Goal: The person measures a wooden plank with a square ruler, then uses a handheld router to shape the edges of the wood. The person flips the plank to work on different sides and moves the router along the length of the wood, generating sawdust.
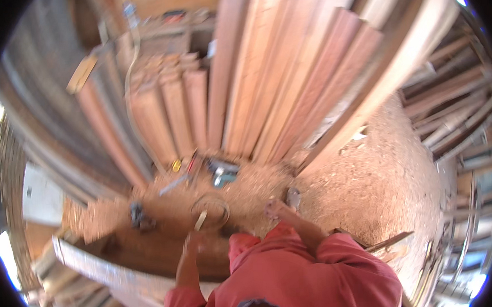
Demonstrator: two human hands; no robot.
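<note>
Sawdust-covered floor (382,167) forms the work area in the head view; upright timber (264,79) stands at 12 o'clock from the wearer. Left hand (193,244): at 10 o'clock, just beside the lower end of a pale wooden strip (201,220); blur hides finger opening and grip. Right hand (277,209): at 12 o'clock, low over the floor; opening and contents cannot be told. Teal power tool (223,176): at 11 o'clock, set down, unheld. Completed and remaining work cannot be determined.
</note>
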